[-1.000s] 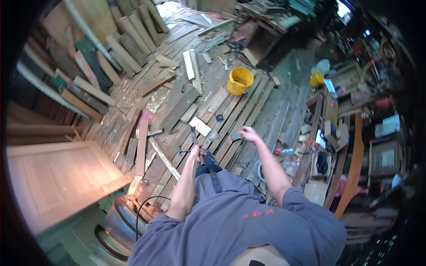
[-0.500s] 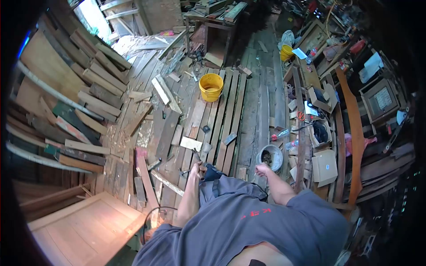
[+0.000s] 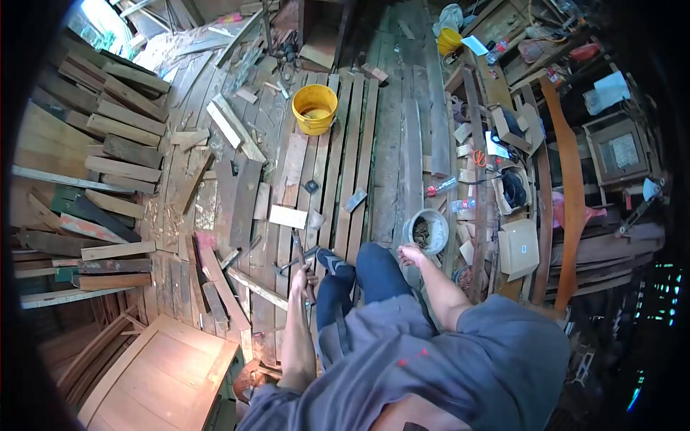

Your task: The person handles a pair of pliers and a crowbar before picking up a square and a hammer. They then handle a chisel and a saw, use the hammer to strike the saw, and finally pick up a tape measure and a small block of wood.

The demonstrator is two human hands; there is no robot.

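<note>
My left hand (image 3: 302, 279) is closed around a slim, long tool with a brown handle (image 3: 310, 293), its narrow end pointing forward over the floorboards. A dark hammer-like tool (image 3: 291, 263) overlaps it just ahead of my fingers. My right hand (image 3: 412, 254) is beside the near left rim of a round grey bucket (image 3: 443, 233), fingers curled together; I cannot tell what they hold. Small brown pieces (image 3: 422, 234) lie inside the bucket. My knee (image 3: 381, 266) is between the two hands.
A yellow bucket (image 3: 315, 123) stands on slats ahead. Wood offcuts (image 3: 289, 216) lie about the floor, with stacked boards (image 3: 122, 147) at left. A panelled wooden door (image 3: 158, 373) is at lower left. A cardboard box (image 3: 519, 249) and bottles (image 3: 463, 205) are at right.
The view has tilted down and shifted, showing more of my legs. My left hand still grips the slim tool, which points more straight ahead. My right hand stays by the grey bucket.
</note>
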